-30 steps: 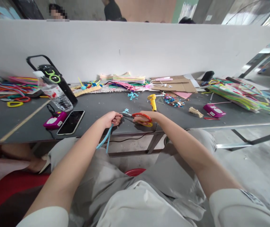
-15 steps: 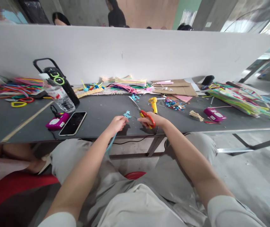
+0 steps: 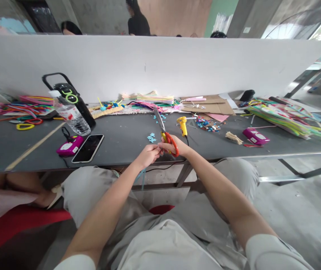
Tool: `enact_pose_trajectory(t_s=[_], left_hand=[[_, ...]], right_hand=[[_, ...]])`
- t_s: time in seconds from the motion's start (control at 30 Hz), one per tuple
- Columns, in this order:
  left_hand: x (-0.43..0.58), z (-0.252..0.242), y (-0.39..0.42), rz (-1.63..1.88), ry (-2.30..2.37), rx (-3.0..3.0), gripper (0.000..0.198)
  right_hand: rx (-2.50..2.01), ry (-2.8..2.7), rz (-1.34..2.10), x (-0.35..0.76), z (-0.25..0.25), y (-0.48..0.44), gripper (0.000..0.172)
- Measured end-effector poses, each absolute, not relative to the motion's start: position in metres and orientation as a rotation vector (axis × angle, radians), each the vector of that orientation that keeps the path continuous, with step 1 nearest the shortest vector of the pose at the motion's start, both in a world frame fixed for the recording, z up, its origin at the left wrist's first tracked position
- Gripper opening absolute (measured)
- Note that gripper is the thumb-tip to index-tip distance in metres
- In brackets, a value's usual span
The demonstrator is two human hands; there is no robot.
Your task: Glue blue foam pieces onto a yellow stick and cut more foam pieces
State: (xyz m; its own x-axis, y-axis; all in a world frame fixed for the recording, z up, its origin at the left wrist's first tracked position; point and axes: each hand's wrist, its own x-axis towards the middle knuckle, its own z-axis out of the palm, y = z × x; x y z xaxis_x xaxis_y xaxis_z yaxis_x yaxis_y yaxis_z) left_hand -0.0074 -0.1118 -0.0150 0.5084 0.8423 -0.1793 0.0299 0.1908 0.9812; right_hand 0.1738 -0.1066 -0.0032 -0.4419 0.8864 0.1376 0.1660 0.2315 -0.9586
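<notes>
My right hand (image 3: 177,147) is closed round the orange handles of a pair of scissors (image 3: 164,131), whose blades point up and away over the dark table (image 3: 121,144). My left hand (image 3: 148,154) is pinched shut right beside the scissor handles and holds a light blue pipe cleaner (image 3: 141,176) that hangs down below the table edge. Small blue cut pieces (image 3: 151,138) lie on the table just beyond my hands.
A yellow glue gun (image 3: 182,125) stands behind the scissors. A phone (image 3: 88,148), a pink box (image 3: 70,146), a water bottle (image 3: 70,113) and a black flask (image 3: 73,95) sit left. Heaps of coloured pipe cleaners (image 3: 284,112) lie right. A white partition (image 3: 160,63) backs the table.
My hands have come together near the table edge. The scissors swung from lying sideways to pointing up and away. The camera tilted down slightly.
</notes>
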Motion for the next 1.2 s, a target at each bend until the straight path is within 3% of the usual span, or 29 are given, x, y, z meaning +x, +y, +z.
enact_pose_trajectory(t_s=[1.2], left_hand=[[-0.0131,-0.0116,-0.1131,0.671,0.855,1.245,0.027]], right_hand=[[-0.920,-1.677,1.163,0.1791,-0.0030,-0.1005,0.036]])
